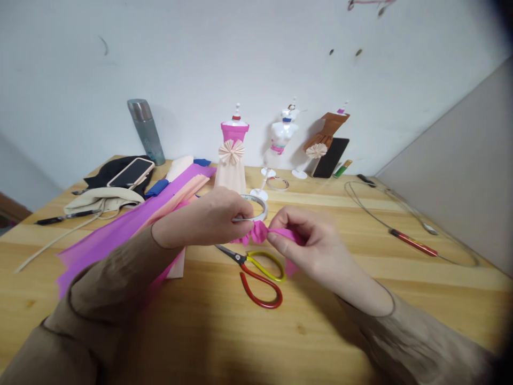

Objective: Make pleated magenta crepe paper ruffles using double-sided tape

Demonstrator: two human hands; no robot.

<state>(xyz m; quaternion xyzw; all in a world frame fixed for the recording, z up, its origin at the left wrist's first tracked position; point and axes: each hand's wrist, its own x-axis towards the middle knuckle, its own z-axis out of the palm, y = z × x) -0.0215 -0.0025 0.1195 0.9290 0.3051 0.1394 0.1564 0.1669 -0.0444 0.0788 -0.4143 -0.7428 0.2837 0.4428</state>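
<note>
Both hands pinch one strip of pink crepe paper [259, 231] above the table. My left hand [214, 216] closes on its gathered, ruffled end. My right hand [306, 240] grips the flatter part between thumb and fingers, and a tail of the strip hangs below that palm. Just behind the strip is a roll of tape [262, 206], partly covered by my left hand. Under the hands lie scissors [261, 286] with one red and one yellow handle, their blades pointing left.
Miniature mannequins [235, 133] in paper dresses stand along the wall. Purple and peach paper sheets [132, 227] lie at left, near a phone [131, 172], a pen [66, 216] and a tilted-looking bottle [147, 131]. A cable [360, 206] with a red-handled tool [412, 242] lies at right.
</note>
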